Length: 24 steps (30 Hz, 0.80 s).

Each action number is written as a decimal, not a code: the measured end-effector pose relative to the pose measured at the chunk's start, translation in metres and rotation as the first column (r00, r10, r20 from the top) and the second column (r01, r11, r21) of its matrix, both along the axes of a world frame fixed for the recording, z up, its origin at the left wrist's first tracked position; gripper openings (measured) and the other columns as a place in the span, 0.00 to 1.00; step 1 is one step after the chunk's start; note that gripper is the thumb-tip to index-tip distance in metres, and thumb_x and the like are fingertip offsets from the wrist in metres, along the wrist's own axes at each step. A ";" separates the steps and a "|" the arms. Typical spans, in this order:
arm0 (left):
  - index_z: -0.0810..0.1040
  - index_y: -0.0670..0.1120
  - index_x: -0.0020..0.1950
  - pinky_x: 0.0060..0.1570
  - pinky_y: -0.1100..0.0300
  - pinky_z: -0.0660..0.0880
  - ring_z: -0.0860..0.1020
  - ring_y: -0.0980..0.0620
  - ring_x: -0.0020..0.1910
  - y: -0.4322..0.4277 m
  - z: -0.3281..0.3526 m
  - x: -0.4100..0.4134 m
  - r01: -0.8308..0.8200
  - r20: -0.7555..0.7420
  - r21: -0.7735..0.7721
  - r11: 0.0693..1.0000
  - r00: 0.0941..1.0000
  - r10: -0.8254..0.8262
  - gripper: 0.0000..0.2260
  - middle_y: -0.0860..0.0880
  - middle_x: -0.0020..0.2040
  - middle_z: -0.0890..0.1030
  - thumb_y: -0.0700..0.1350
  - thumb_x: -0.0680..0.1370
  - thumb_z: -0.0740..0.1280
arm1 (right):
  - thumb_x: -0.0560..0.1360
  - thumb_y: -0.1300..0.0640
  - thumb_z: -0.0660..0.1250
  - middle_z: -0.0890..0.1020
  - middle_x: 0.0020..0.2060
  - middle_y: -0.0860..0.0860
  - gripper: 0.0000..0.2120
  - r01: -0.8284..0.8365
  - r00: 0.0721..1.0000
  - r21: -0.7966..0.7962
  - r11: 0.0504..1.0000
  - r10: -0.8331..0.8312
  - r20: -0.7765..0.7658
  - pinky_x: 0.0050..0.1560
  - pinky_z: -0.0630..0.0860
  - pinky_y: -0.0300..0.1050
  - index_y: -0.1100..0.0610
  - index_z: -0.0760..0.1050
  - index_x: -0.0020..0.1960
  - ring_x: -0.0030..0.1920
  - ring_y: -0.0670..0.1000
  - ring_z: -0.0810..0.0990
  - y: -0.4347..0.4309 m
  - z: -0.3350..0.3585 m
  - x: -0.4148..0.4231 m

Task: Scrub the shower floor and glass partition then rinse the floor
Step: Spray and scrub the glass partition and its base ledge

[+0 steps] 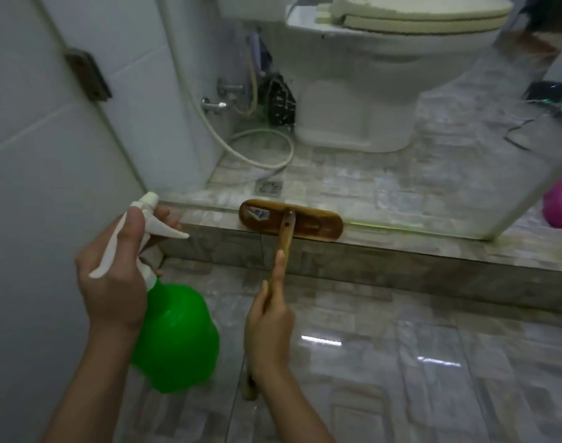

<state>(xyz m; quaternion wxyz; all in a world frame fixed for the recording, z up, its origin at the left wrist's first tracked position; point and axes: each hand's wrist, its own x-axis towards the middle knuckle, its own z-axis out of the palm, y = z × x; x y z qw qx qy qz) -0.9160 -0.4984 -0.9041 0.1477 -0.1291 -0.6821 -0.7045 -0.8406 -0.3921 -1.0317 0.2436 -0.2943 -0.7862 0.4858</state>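
Your left hand is gripping the green spray bottle; your right hand is holding the scrub brush on the tiled curb.

one brush, one spray bottle, one toilet

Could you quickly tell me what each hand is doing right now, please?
Left hand: closed on spray bottle.
Right hand: closed on brush handle.
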 end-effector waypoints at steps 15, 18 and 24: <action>0.78 0.36 0.55 0.46 0.60 0.75 0.80 0.52 0.36 0.048 -0.037 0.039 0.121 0.199 -0.215 0.969 0.977 -0.078 0.31 0.52 0.28 0.77 0.65 0.76 0.61 | 0.81 0.53 0.57 0.81 0.42 0.57 0.27 0.508 0.854 -0.012 0.861 -0.502 0.137 0.42 0.76 0.50 0.30 0.54 0.73 0.38 0.59 0.79 0.150 0.024 0.134; 0.76 0.38 0.51 0.50 0.56 0.70 0.73 0.52 0.37 0.051 -0.021 0.044 0.152 0.422 -0.012 0.988 0.897 -0.133 0.32 0.55 0.29 0.72 0.68 0.70 0.67 | 0.80 0.59 0.56 0.76 0.32 0.54 0.26 0.474 0.870 -0.092 0.876 -0.450 0.200 0.35 0.74 0.49 0.35 0.60 0.73 0.30 0.57 0.75 0.134 0.045 0.123; 0.82 0.64 0.56 0.51 0.64 0.73 0.77 0.61 0.44 0.039 0.065 0.082 0.081 0.624 0.223 0.971 0.754 -0.206 0.28 0.56 0.43 0.80 0.66 0.57 0.79 | 0.80 0.62 0.54 0.74 0.31 0.56 0.13 0.382 0.923 -0.622 0.684 -0.243 0.299 0.22 0.67 0.37 0.53 0.76 0.49 0.21 0.48 0.69 0.152 0.166 0.097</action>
